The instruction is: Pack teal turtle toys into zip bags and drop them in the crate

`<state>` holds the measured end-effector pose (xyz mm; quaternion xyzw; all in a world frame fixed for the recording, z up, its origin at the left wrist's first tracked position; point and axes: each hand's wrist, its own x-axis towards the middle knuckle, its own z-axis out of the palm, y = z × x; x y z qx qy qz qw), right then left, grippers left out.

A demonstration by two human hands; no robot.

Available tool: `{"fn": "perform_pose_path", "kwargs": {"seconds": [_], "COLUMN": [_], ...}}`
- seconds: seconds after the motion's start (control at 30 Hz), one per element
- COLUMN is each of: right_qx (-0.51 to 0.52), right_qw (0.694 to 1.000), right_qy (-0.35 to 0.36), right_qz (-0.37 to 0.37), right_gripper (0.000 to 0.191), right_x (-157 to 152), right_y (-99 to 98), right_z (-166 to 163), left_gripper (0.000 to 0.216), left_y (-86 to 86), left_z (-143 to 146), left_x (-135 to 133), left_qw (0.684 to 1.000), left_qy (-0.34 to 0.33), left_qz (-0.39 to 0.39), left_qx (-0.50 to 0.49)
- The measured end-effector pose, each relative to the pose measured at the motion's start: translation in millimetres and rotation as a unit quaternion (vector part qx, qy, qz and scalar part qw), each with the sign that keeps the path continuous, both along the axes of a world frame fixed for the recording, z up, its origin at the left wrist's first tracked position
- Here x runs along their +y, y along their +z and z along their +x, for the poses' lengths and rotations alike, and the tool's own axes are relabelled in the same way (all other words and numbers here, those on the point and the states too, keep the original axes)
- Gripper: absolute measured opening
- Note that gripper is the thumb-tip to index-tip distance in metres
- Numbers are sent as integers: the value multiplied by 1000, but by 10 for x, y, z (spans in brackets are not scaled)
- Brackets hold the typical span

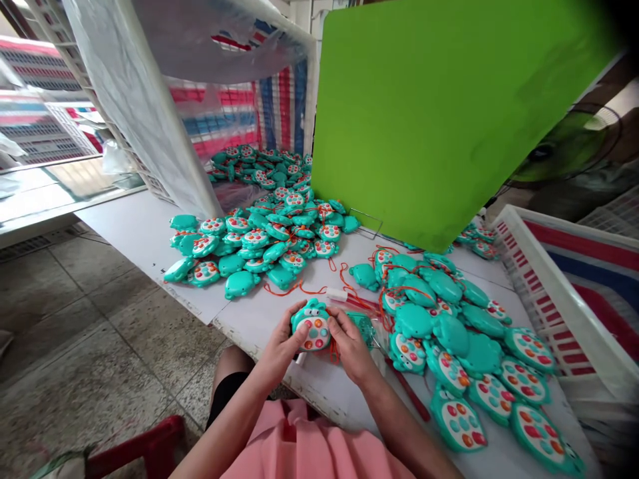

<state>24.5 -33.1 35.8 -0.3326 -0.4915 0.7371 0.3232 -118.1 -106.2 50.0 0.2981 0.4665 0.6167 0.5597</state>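
Between my two hands is a teal animal-shaped button toy (316,332), its white face with pink, orange and teal buttons turned up toward me. My left hand (288,336) grips its left side, the thumb lying on the button face. On the right edge my right hand (347,338) closes round it with thumb and fingers. An orange cord loop (334,350) hangs below the toy. Just beyond my right hand lie a clear plastic bag (367,326) and a red-handled tool (412,394), partly hidden by my arm.
A heap of similar toys (254,243) spills from a lined white crate (187,133) at the back left. Another pile (449,326), with orange cords, covers the right side. A green board (429,113) stands behind. A second white crate (549,293) is far right; a red stool (144,446) sits below left.
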Motion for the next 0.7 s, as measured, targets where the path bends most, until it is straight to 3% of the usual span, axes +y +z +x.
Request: {"fn": "perform_pose_path", "kwargs": {"seconds": [0.2, 0.37, 0.47, 0.7], "right_qx": [-14, -42, -28, -30], "right_qw": [998, 998, 995, 998], "right_qy": [61, 19, 9, 32], "right_qz": [6, 46, 98, 36], "right_gripper": [46, 41, 33, 39], "right_x": [-35, 5, 21, -58], "right_y": [56, 52, 64, 82], "right_z": [36, 33, 42, 43], "left_gripper": [54, 98, 113, 98], "left_y": [-20, -21, -31, -60], "left_z": [21, 64, 95, 144], "left_x": [14, 11, 14, 18], "left_qw": [993, 994, 994, 988], "left_qy": [2, -47, -36, -14], "left_qz": [8, 44, 43, 24], "left_qx": [120, 87, 89, 149]}}
